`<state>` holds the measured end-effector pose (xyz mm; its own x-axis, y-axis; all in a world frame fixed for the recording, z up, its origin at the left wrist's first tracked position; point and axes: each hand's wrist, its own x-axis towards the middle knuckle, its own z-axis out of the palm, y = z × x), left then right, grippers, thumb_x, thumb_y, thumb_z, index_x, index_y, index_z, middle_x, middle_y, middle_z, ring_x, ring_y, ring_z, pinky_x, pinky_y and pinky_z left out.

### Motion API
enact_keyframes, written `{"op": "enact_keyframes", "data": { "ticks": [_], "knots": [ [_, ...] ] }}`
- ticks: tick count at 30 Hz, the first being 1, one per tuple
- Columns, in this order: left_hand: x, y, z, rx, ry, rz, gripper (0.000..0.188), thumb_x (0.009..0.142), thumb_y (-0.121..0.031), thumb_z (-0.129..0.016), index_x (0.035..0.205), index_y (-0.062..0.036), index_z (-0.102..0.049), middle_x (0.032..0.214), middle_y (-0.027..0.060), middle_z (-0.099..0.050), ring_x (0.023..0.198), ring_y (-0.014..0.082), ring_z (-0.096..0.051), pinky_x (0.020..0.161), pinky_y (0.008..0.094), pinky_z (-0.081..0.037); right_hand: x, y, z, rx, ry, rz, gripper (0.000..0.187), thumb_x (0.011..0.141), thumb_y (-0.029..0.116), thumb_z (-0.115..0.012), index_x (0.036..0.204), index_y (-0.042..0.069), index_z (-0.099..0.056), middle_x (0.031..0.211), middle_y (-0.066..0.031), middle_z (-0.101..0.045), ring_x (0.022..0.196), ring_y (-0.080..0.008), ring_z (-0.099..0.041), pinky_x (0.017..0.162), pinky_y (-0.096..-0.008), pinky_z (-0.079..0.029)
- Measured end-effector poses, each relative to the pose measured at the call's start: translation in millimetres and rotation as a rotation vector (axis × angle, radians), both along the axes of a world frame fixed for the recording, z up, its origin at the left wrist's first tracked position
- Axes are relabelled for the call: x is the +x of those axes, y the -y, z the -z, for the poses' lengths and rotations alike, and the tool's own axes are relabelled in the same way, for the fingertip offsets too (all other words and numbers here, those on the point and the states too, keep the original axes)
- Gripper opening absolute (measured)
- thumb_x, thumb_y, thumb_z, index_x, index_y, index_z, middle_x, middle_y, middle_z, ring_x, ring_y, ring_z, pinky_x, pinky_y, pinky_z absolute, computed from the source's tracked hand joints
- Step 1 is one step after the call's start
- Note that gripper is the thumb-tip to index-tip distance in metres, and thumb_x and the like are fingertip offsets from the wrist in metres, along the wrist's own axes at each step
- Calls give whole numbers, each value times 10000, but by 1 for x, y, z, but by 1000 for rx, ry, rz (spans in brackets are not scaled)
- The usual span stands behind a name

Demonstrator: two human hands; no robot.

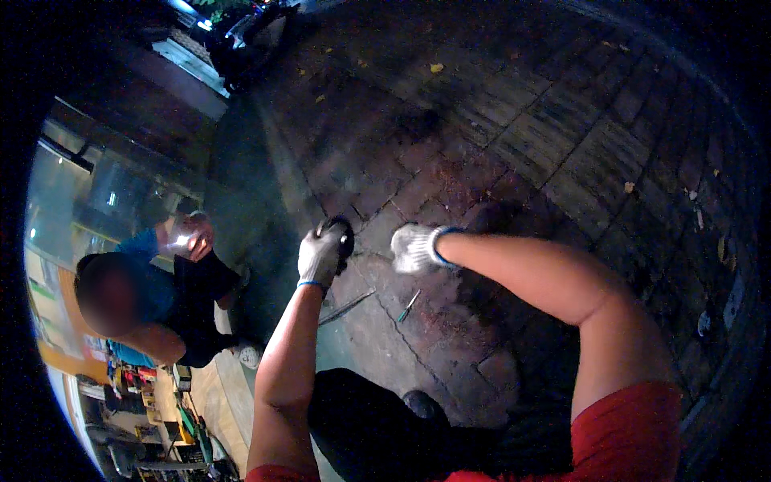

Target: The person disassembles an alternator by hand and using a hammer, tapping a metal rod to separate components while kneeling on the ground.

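Both my hands wear white knit gloves. My left hand (320,255) is closed around a round black object (345,234) held out over the brick pavement. My right hand (414,247) is held beside it, fingers curled into a loose fist, with nothing visible in it. On the ground just below my hands lie a thin metal rod (347,306) and a small green-handled screwdriver (409,305).
A person in a blue shirt (152,293) crouches at the left, holding something shiny. Behind them stands a lit shop front with tools and boxes (152,410). The red and grey brick pavement (514,145) carries scattered leaves. A dark vehicle (249,40) is parked at the top.
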<state>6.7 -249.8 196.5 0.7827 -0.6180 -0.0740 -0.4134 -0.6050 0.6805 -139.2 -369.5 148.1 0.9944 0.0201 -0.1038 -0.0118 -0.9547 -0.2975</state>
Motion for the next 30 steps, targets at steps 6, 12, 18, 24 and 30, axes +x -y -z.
{"op": "enact_keyframes", "data": {
  "ticks": [6, 12, 18, 24, 30],
  "knots": [
    [8, -9, 0, 2, -126, -33, 433, 828, -426, -628, 978, -20, -648, 690, 71, -633, 460, 145, -563, 421, 281, -441, -12, -11, -12, 106, 169, -110, 262, 762, 225, -577, 723, -22, -653, 678, -231, -622, 672, -379, -639, 642, -445, -503],
    [17, -14, 10, 124, 146, 70, 501, 815, -460, -644, 1068, -28, -649, 896, 168, -693, 728, 277, -685, 618, 356, -537, -33, -14, -33, 405, 227, -6, 321, 822, 263, -571, 795, -49, -641, 767, -274, -620, 698, -344, -646, 665, -411, -501],
    [-13, -12, -4, 231, 446, 287, 478, 810, -507, -645, 1003, -71, -682, 962, 168, -696, 930, 323, -668, 804, 380, -508, -40, 0, -27, 566, 154, -19, 307, 814, 245, -589, 828, -61, -597, 765, -279, -591, 697, -332, -623, 661, -424, -460],
    [-7, -13, 5, 142, 449, 288, 429, 792, -475, -671, 1023, -114, -686, 892, 166, -687, 902, 352, -659, 767, 418, -513, -40, 0, -5, 383, -6, -78, 330, 816, 267, -569, 860, -54, -633, 790, -255, -631, 734, -372, -630, 687, -440, -467],
    [0, -19, 1, 139, 344, 244, 460, 796, -445, -692, 1041, -56, -672, 952, 181, -691, 915, 324, -670, 801, 375, -508, -39, -16, -24, 739, -77, 82, 219, 788, 200, -597, 827, -10, -646, 682, -148, -625, 619, -223, -585, 596, -402, -445]
  ]
}}
